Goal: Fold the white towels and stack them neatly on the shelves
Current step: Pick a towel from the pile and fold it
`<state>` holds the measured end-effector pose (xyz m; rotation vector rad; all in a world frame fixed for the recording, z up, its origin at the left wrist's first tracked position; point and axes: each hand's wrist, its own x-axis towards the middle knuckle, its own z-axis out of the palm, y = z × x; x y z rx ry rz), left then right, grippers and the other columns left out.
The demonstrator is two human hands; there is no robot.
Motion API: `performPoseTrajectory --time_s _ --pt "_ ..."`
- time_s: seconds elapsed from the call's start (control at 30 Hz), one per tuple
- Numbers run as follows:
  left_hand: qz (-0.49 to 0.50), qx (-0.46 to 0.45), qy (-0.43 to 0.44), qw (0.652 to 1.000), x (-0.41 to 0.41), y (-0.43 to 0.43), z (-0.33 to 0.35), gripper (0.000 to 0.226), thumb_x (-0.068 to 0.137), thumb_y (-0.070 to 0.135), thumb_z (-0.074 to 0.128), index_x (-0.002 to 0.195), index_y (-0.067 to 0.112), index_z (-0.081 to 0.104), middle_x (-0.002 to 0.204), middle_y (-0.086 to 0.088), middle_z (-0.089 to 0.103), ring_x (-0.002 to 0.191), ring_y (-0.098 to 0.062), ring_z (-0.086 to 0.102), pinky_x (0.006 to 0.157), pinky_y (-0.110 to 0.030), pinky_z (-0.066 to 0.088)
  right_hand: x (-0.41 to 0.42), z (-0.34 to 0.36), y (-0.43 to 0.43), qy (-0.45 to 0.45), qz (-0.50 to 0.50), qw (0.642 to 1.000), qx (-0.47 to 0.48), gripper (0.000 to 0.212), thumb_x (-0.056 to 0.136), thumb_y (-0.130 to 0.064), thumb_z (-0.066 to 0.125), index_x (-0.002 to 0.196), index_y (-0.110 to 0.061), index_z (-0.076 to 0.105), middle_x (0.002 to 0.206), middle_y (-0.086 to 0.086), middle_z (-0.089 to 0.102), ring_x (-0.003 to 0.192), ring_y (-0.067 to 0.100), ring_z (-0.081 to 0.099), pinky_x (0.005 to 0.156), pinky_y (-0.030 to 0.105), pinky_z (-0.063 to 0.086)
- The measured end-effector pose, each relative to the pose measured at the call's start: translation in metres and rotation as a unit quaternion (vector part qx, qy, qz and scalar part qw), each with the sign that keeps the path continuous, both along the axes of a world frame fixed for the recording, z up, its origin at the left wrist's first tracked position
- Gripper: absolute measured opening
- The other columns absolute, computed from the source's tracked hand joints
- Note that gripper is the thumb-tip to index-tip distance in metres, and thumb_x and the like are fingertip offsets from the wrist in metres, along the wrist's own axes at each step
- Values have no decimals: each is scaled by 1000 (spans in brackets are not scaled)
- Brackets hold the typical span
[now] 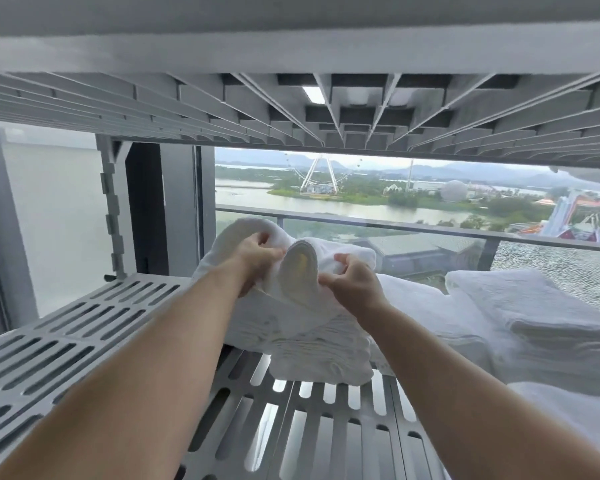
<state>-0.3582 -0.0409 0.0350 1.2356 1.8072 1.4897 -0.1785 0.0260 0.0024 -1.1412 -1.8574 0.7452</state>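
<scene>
Both arms reach into a grey slotted shelf (84, 323). A white towel (302, 271) is bunched and partly curled on top of a stack of folded white towels (319, 348) in the middle of the shelf. My left hand (257, 254) grips the towel's upper left fold. My right hand (354, 278) pinches its right edge. A second pile of folded white towels (520, 306) lies to the right, touching the middle stack.
The underside of the shelf above (291, 109) hangs low over the hands. A grey upright post (113, 209) stands at the back left. Behind the shelf is a window with a balcony railing (395, 226).
</scene>
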Motion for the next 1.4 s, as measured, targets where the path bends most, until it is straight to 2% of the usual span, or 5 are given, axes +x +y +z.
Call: performPoseTrajectory --time_s 0.4,0.57,0.8,0.9,1.4 --pt "48 127 366 921 20 -5 25 33 92 31 62 124 22 64 127 -8 61 109 -31 60 89 -40 50 11 10 2 258 58 961 -85 59 78 9 60 129 -21 59 117 18 64 102 37 68 81 62 58" --pt "186 76 545 814 -11 -11 -9 17 85 33 71 99 25 75 148 -10 32 131 -36 32 102 -52 41 9 -6 4 40 -28 999 17 50 82 -5 61 130 -20 56 123 11 63 111 30 61 99 39 50" --pt "99 -53 200 973 -46 -12 -16 20 78 41 70 97 36 71 166 -7 7 138 -33 41 109 -37 38 0 -13 5 -40 -28 998 31 51 87 -17 58 136 -20 48 122 16 64 113 34 59 83 26 35" --pt "87 7 194 977 -30 -8 -10 19 74 35 69 91 30 71 108 2 70 105 -28 64 84 -33 52 0 -9 4 -55 -1 998 40 50 86 -15 57 135 -21 49 113 12 62 108 31 58 86 28 38" --pt "15 110 122 986 29 -9 3 8 84 30 62 78 24 60 78 1 62 77 -25 57 69 -35 44 3 -4 -8 169 24 985 -18 46 72 -7 65 112 -29 57 94 -4 64 89 18 62 71 35 56"
